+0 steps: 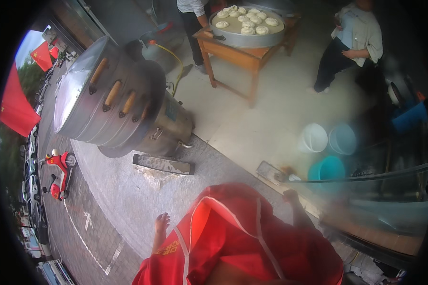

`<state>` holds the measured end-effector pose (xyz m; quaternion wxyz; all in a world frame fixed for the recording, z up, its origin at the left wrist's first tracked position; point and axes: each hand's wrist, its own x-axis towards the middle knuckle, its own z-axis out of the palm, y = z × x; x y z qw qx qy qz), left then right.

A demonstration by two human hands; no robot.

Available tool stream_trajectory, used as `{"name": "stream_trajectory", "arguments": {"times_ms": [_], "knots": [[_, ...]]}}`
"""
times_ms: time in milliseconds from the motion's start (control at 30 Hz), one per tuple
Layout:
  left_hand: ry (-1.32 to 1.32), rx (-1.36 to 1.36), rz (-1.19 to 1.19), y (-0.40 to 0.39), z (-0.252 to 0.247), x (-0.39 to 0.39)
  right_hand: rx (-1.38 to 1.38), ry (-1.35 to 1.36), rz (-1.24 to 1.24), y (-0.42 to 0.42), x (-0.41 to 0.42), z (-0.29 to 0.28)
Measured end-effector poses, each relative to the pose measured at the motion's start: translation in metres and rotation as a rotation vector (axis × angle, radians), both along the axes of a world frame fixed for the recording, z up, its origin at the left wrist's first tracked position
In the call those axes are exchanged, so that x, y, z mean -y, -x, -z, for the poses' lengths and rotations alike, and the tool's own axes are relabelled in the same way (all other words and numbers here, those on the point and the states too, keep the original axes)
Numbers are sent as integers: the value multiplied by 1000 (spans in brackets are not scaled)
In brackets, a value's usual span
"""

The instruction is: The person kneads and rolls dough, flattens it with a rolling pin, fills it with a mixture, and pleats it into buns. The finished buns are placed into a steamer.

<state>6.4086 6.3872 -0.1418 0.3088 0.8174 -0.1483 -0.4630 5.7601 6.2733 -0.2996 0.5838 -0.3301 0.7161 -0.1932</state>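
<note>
My left hand is held out at the left side of a red apron, its fingers loosely curled and apart, with nothing seen in it. On the apron's other side, my right hand is a blurred, bent shape near the glass edge; what its fingers do is unclear. Ahead to the left stands a tall stack of round metal steamer tiers with wooden handles and a shiny domed lid. Farther off, a wooden table bears a round metal steamer tray with several pleated buns.
A low metal-edged block lies below the steamer. White and teal buckets stand right, beyond a glass panel. One person is at the right; another is beside the table. A yellow hose runs from a gas cylinder.
</note>
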Motion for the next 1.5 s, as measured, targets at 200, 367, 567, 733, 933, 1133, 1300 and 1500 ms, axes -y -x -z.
{"name": "stream_trajectory", "arguments": {"times_ms": [200,367,567,733,933,1133,1300,1500], "knots": [[-65,2,-26,4,-16,-16,-94,181,-176,-16,10,1],[-106,38,-9,17,-34,-16,-85,171,-162,-22,22,-11],[-148,116,19,1,-25,-20,198,-13,145,-20,26,-12],[-168,195,54,8,-34,-10,305,27,153,-14,23,-3],[-135,122,35,1,-29,-11,373,-105,190,-6,17,24],[72,-26,-180,-33,-14,20,152,-83,154,-31,4,-3],[620,496,-21,-36,-99,120,29,-69,167,-49,-13,-30],[890,856,124,15,-199,191,259,-137,277,-29,-48,41]]}}
